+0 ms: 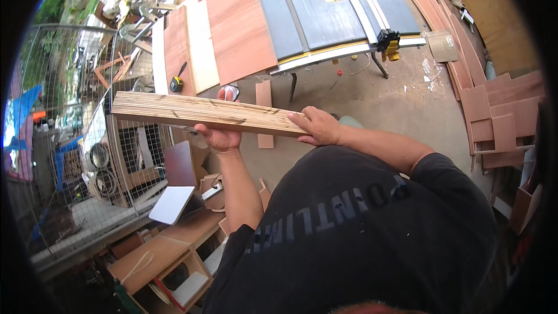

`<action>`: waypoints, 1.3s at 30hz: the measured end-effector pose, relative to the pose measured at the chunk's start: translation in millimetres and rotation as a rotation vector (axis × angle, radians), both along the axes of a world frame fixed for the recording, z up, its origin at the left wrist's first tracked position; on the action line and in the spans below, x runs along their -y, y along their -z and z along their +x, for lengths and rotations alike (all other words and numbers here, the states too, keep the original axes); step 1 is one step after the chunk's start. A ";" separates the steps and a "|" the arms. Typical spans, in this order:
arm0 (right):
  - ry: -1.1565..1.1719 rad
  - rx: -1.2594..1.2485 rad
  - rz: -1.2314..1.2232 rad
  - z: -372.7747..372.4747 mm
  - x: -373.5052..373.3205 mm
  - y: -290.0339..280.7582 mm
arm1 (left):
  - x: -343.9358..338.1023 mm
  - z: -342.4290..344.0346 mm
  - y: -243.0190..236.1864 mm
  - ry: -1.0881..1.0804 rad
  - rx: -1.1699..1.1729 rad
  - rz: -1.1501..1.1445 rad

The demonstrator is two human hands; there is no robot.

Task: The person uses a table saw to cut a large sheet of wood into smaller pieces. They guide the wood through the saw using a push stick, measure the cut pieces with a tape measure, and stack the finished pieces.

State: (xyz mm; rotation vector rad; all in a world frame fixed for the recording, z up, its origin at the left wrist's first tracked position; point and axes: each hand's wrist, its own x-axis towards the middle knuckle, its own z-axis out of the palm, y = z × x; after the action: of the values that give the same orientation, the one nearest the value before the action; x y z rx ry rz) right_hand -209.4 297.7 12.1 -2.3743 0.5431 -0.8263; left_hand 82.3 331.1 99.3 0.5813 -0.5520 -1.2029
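A long bundle of thin plywood strips (174, 108), stacked with their layered edges facing up, lies across the front of my body. My left hand (221, 137) supports it from below near the middle, thumb on the near side and fingertips showing over the far side. At the right end my right hand (317, 126) grips the bundle, fingers resting on its top. The strips are held above the floor, a little short of the table saw. Part of the left hand is hidden beneath the wood.
Ahead stands a table saw (317, 23) with a yellow insert and a black-and-yellow fence clamp (388, 43). Reddish plywood panels (241, 29) and a tape measure (176, 84) lie left of it. Board offcuts (503, 110) are stacked at right; a wire fence (70, 139) runs along the left.
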 end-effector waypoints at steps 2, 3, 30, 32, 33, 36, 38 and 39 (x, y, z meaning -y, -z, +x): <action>-0.129 -0.004 -0.047 -7.1 -9.1 -1.6 | -42.9 -29.8 -15.0 -0.148 -0.014 -0.021; -0.192 -0.006 -0.070 -9.3 -14.1 -3.4 | -65.5 -30.4 -8.7 -0.233 -0.003 -0.020; -0.471 -1.276 -0.020 -148.5 3.1 141.0 | -626.3 -333.8 191.4 -0.586 0.140 2.049; -0.382 -1.271 0.182 -143.6 -30.9 129.9 | -615.2 -340.5 135.4 -0.487 0.240 2.201; -0.455 -1.150 0.255 -136.2 -39.5 126.3 | -630.4 -357.3 136.2 -0.469 0.191 2.193; -0.512 -1.128 0.289 -102.0 -63.0 125.0 | -664.4 -427.3 135.4 -0.400 0.053 2.238; -0.528 -1.127 0.317 -90.5 -56.4 144.5 | -679.4 -460.7 124.4 -0.403 -0.001 2.197; -0.523 -1.160 0.338 -89.0 -43.8 164.5 | -683.9 -474.3 114.8 -0.405 -0.028 2.146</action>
State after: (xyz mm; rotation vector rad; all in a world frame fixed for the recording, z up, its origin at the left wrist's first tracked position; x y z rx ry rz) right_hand -298.5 341.5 -152.4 -2.2844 0.3800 0.8742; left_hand -391.9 1015.0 -15.5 2.2614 1.1579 -0.9846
